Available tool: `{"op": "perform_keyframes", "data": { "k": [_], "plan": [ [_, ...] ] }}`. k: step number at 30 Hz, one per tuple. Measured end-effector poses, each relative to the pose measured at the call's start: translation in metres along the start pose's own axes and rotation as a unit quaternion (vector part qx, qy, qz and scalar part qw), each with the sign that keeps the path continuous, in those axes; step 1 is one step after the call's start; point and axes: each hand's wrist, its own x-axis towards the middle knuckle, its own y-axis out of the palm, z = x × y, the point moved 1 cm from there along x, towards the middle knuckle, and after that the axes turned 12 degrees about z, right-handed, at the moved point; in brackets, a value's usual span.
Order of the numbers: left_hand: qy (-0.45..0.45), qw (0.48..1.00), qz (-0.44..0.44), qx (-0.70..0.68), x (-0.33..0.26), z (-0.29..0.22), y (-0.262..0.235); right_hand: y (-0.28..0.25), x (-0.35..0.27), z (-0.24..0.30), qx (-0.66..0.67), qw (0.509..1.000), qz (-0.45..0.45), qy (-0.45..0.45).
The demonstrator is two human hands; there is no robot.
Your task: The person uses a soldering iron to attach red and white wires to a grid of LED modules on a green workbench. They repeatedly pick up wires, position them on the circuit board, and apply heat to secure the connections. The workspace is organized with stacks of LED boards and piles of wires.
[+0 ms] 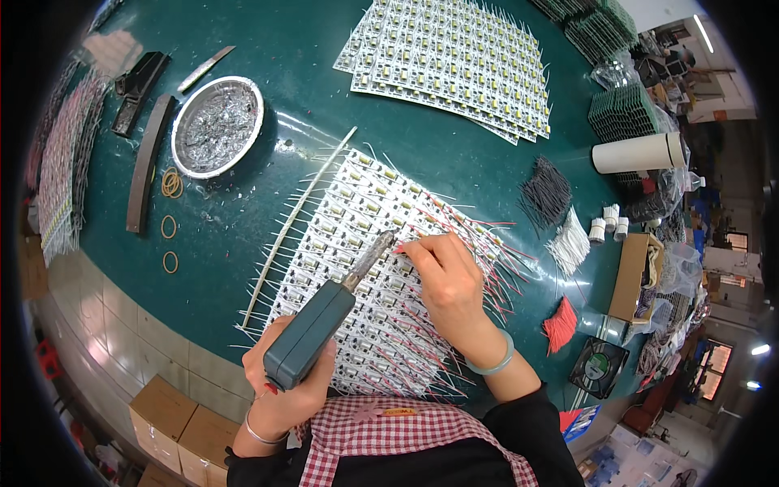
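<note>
My left hand [280, 406] is closed around the dark green body of a soldering gun [311, 333]. Its metal tip points up and right, over a panel of small white circuit boards [349, 203]. Beside that tip, my right hand [450, 284] has thumb and index finger pinched together just above the panel. A speck of red shows at those fingertips; whether it is wire or nail I cannot tell. Red and white wires stick out along the panel's right side. A pale thin strip [299, 219] lies along its left edge among white wires.
A bowl of solder scraps [258, 122], a knife [204, 69], a dark bar [150, 166] and rubber bands [171, 183] lie left. Stacked panels [454, 65] lie beyond. Rightward are black wires [545, 193], white wires [571, 242], red wires [560, 326] and a fan [599, 367].
</note>
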Motion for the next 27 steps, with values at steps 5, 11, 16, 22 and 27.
{"op": "perform_keyframes", "data": {
  "k": [5,11,16,22,27],
  "plan": [
    [-0.006,1.0,-0.01,0.009,-0.004,0.001,-0.001,-0.004,0.001,0.005,-0.016,0.999,-0.026,-0.017],
    [-0.005,1.0,-0.001,0.009,-0.009,0.003,-0.002,0.001,-0.01,0.012,0.009,0.999,-0.029,-0.017],
    [-0.005,1.0,-0.001,0.004,-0.014,0.004,-0.002,0.005,-0.012,0.014,0.017,1.0,-0.018,-0.013],
    [-0.007,1.0,-0.006,0.003,-0.015,0.002,-0.002,0.006,-0.013,0.017,0.009,1.0,-0.009,-0.001],
    [0.028,0.999,-0.024,0.008,-0.014,0.002,0.0,0.006,-0.013,0.018,0.008,1.0,-0.01,0.006]
  ]
}}
